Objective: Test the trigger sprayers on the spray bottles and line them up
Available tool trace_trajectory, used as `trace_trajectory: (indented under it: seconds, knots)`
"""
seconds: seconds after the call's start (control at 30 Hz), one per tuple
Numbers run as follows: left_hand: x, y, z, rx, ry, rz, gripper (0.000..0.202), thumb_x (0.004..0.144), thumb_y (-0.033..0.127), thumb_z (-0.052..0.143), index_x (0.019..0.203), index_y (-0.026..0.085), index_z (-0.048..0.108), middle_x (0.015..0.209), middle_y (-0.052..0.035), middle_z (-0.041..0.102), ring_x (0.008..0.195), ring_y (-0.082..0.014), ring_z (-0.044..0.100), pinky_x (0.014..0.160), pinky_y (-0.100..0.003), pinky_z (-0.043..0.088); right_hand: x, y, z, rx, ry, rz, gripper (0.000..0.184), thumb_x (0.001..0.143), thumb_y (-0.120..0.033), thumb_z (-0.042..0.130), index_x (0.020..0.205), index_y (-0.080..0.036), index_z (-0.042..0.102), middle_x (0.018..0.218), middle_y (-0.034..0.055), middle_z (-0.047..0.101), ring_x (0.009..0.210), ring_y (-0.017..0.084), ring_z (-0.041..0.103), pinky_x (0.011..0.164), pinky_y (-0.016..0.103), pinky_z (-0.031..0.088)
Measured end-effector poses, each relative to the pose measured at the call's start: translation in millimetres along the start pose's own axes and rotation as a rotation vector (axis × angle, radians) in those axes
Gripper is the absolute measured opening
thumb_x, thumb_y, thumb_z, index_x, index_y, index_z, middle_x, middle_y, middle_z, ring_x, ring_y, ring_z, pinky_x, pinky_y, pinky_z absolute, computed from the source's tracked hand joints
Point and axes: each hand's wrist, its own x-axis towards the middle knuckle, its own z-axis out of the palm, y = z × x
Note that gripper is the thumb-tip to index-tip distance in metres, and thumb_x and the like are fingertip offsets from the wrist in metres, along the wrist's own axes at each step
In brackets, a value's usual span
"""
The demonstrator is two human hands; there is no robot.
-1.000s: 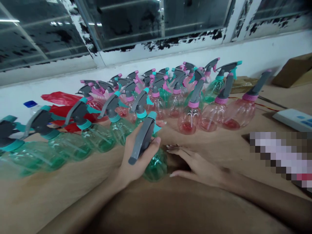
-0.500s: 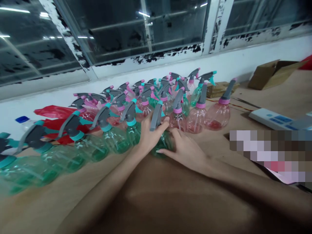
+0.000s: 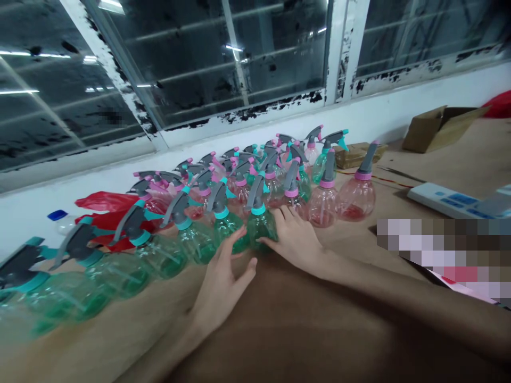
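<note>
A green spray bottle point(image 3: 261, 224) with a turquoise collar and grey trigger head stands upright in the front row. My right hand point(image 3: 300, 239) grips its body from the right, thumb across the front and fingers round the side. Just left of it, my left hand point(image 3: 222, 283) is open and empty, thumb and fingers apart, close to the neighbouring green bottle point(image 3: 231, 230). More green spray bottles point(image 3: 163, 258) run along the front to the left. To the right of my held bottle stand pink spray bottles point(image 3: 322, 206), one partly behind my right hand.
Behind the front row crowd several pink and green spray bottles point(image 3: 241, 192). Red plastic point(image 3: 106, 202) and a blue-capped bottle point(image 3: 59, 219) lie at left. At right are an open cardboard box point(image 3: 425, 130), a small carton point(image 3: 353, 155) and a white device point(image 3: 439, 199).
My left hand has let go of the green bottle's head and drawn back, down and left. My right hand has closed in on the bottle's body. The view has shifted slightly.
</note>
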Motion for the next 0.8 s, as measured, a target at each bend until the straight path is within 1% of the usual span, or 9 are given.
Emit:
trace_trajectory:
  seconds: [0.1,0.3,0.4,0.47,0.5,0.57,0.63,0.7,0.8]
  knots:
    - [-11,-2,-1.8,0.033,-0.048,-0.034,0.04,0.089,0.027,0.049,0.127,0.031,0.036,0.135,-0.0075,0.049,0.106,-0.0232,0.062,0.087,-0.044,0.052,5,-1,1,-0.042,-0.012,0.019,0.044,0.076,-0.04,0.066,0.106,-0.012,0.051,0.101,0.0183,0.058,0.094,0.035,0.057,0.064,0.044,0.054]
    - [-16,-8,3.4,0.013,-0.094,-0.078,0.034,0.087,0.026,0.049,0.121,0.03,0.045,0.125,-0.0054,0.058,0.092,-0.0233,0.066,0.074,-0.04,0.056,12,-6,5,-0.117,-0.045,0.062,0.045,0.079,-0.044,0.063,0.107,-0.011,0.053,0.104,0.0196,0.057,0.089,0.033,0.059,0.057,0.04,0.053]
    - [-14,-14,9.4,-0.034,-0.124,-0.093,0.035,0.088,0.024,0.048,0.122,0.031,0.044,0.125,-0.0033,0.057,0.091,-0.0202,0.065,0.081,-0.039,0.054,12,-8,6,-0.142,-0.048,0.072,0.053,0.08,-0.045,0.062,0.115,-0.007,0.05,0.108,0.021,0.056,0.087,0.032,0.061,0.055,0.038,0.052]
    - [-12,-18,12.6,-0.078,-0.125,-0.075,0.035,0.087,0.023,0.048,0.121,0.031,0.044,0.124,-0.0023,0.057,0.099,-0.019,0.063,0.088,-0.038,0.051,10,-7,3,-0.147,-0.048,0.064,0.061,0.081,-0.048,0.06,0.124,-0.007,0.045,0.111,0.0203,0.056,0.086,0.03,0.062,0.054,0.036,0.051]
    - [-11,-19,13.7,-0.101,-0.123,-0.066,0.034,0.088,0.023,0.048,0.121,0.03,0.045,0.123,-0.0022,0.058,0.104,-0.0187,0.061,0.09,-0.037,0.05,7,-5,0,-0.144,-0.043,0.054,0.064,0.082,-0.05,0.057,0.127,-0.008,0.043,0.112,0.0192,0.056,0.085,0.029,0.062,0.054,0.035,0.051]
    - [-7,-21,14.6,-0.149,-0.123,-0.058,0.03,0.088,0.024,0.048,0.118,0.029,0.047,0.121,-0.0024,0.058,0.111,-0.0182,0.057,0.09,-0.034,0.049,1,3,-7,-0.119,-0.021,0.027,0.059,0.085,-0.054,0.051,0.125,-0.012,0.046,0.11,0.0155,0.059,0.084,0.027,0.063,0.053,0.033,0.049]
    - [-2,-21,14.9,-0.195,-0.135,-0.077,0.026,0.088,0.025,0.048,0.114,0.028,0.049,0.118,-0.0023,0.06,0.11,-0.0179,0.057,0.088,-0.033,0.05,-6,16,-17,-0.077,0.018,0.018,0.044,0.088,-0.053,0.044,0.11,-0.017,0.056,0.103,0.0103,0.062,0.082,0.025,0.063,0.054,0.032,0.047]
    - [3,-21,15.9,-0.238,-0.141,-0.104,0.023,0.088,0.026,0.05,0.111,0.028,0.051,0.114,-0.0022,0.062,0.107,-0.0184,0.059,0.086,-0.034,0.05,-11,30,-26,-0.043,0.054,0.062,0.038,0.091,-0.051,0.04,0.098,-0.02,0.06,0.097,0.0068,0.064,0.079,0.023,0.064,0.057,0.031,0.046]
    - [13,-21,20.3,-0.276,-0.132,-0.118,0.021,0.087,0.026,0.052,0.108,0.026,0.053,0.108,-0.0032,0.066,0.103,-0.0197,0.062,0.087,-0.037,0.049,-11,51,-35,-0.014,0.082,0.185,0.041,0.088,-0.055,0.042,0.102,-0.02,0.059,0.104,0.008,0.064,0.078,0.025,0.065,0.059,0.034,0.047]
